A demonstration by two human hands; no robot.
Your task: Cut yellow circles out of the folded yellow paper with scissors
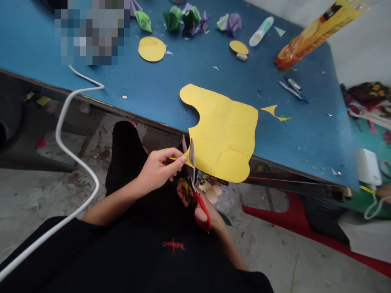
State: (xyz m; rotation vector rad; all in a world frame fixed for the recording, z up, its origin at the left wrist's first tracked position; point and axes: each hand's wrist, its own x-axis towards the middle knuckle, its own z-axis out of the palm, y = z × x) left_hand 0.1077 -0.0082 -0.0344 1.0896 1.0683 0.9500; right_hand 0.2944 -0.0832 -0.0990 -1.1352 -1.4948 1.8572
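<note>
A sheet of yellow paper point(214, 130) with drawn circles and a curved notch in its left side overhangs the table's near edge. My left hand point(163, 165) pinches a pointed piece at its lower left corner between thumb and fingers. In my right hand point(205, 207) are red-handled scissors point(192, 162), their blades parted at the paper's left edge, beside my left fingertips. Part of my right hand lies hidden behind the handles. Two yellow paper discs, one larger point(152, 49) and one smaller point(238, 47), lie farther back on the table.
On the blue table point(122, 79) are crumpled green and purple papers point(191, 20), a glue tube point(261, 31), an orange drink bottle point(311, 34), pens point(293, 88) and yellow offcuts point(271, 110). A white cable point(62, 130) crosses the left side. A red chair point(293, 211) stands below right.
</note>
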